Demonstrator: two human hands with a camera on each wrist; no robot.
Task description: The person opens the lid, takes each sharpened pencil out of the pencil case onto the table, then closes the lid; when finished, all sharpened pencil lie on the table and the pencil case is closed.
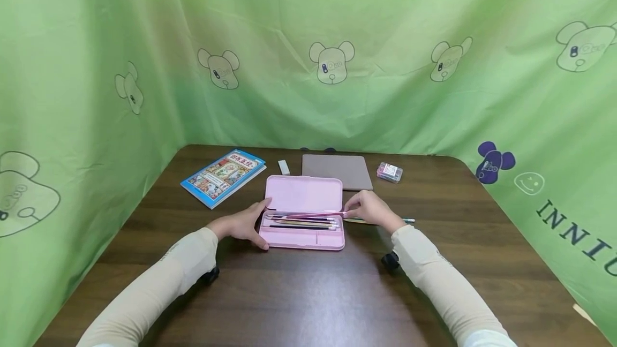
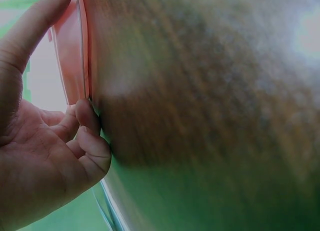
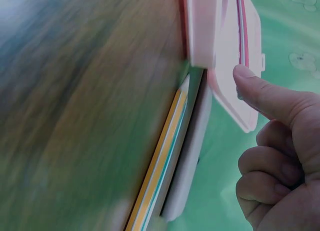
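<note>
An open pink pencil case lies on the table with its lid tipped back and several pencils in its long compartment. My left hand grips the case's left end, thumb at the front corner and fingers toward the hinge side. At the other end, my right hand pinches a red striped pencil by its end between thumb and forefinger. That pencil reaches leftward over the case. Beneath the right hand, partly hidden by it in the head view, a yellow and green striped pencil lies on the table.
A grey-brown flat notebook lies behind the case. Left of it are a white eraser and a blue-edged book. A small clear box with pink contents sits at the back right. Green curtains surround the brown table.
</note>
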